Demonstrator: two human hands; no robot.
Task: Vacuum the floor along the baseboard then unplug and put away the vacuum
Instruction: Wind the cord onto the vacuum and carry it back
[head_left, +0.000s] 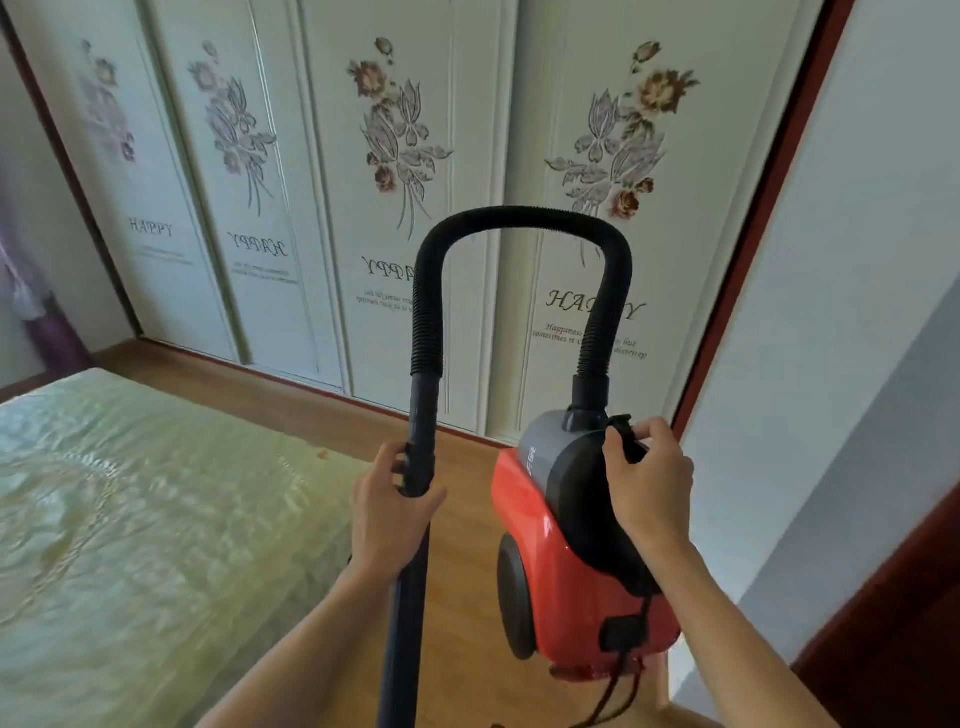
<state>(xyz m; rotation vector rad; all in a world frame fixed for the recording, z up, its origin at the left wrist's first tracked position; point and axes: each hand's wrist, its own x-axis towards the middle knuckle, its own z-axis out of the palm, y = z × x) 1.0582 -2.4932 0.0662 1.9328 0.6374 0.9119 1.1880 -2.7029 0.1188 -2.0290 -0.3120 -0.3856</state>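
Note:
A red and black canister vacuum (561, 540) hangs upright above the wooden floor, lifted by its black carry handle. My right hand (649, 483) is closed around that handle at the vacuum's top. My left hand (389, 506) grips the dark blue wand (410, 545), which runs down toward the bottom of the view. A black ribbed hose (519, 218) arches from the wand's top over to the vacuum's inlet. A dark power cord (618, 680) dangles from the vacuum's rear; its far end is out of view.
A bed with a pale green cover (130, 509) fills the left side. White sliding wardrobe doors (395, 156) with flower prints stand ahead, a strip of wooden floor (467, 571) running between them and the bed. A white wall (831, 312) with dark red trim is at right.

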